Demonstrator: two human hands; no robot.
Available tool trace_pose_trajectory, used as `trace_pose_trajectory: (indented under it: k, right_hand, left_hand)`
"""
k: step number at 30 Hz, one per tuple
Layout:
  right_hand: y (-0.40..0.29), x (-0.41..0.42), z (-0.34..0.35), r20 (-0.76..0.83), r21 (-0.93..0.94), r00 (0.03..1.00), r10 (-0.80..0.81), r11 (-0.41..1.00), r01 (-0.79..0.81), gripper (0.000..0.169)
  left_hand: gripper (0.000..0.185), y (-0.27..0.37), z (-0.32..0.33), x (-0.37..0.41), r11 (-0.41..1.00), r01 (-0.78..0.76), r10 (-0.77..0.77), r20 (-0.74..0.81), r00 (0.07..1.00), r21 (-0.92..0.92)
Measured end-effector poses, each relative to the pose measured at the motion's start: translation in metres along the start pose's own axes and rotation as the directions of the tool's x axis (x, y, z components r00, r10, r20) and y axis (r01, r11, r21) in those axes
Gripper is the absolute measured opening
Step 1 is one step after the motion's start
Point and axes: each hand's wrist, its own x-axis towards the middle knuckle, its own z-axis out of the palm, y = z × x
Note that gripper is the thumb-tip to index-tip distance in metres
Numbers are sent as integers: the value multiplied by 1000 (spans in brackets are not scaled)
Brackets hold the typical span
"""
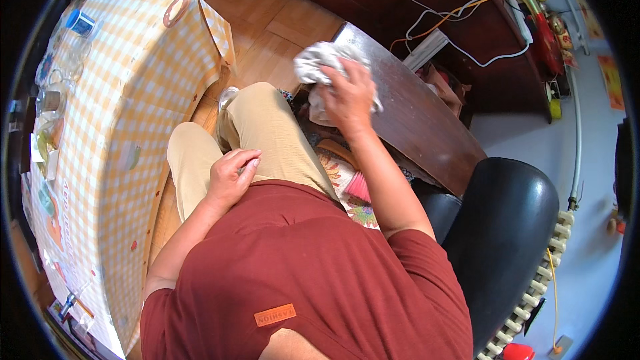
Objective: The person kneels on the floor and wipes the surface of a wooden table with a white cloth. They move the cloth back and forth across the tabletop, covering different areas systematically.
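A crumpled white cloth [327, 57] is bunched under my right hand [351, 95], whose fingers press down on it. Cloth and hand are at the far end of a low dark-brown wooden surface [420, 105], and part of the cloth hangs past its near edge. The palm hides some of the cloth. My left hand [232, 172] rests on my lap over the beige trousers [270, 125], its fingers curled in loosely with nothing seen in them.
At left stands a table under a yellow-checked tablecloth [135, 75], bearing a blue-lidded container [81, 23] and several small items. A black padded chair [505, 240] is at right. White cables [430, 10] and a power strip [425, 50] lie beyond the wooden surface. A pink-bristled brush [357, 186] lies beside my thigh.
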Motion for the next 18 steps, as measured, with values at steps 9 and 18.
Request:
trace_pose_trajectory:
  k: [9, 18]
  right_hand:
    - [216, -179, -146, -388, -532, 700, 600, 474, -701, 35]
    - [162, -110, -88, -332, -443, 641, 693, 485, -754, 35]
  left_hand:
    - [14, -3, 12, 9, 996, -83, 84, 40, 996, -29]
    - [15, -2, 17, 13, 995, -99, 102, 104, 989, -34]
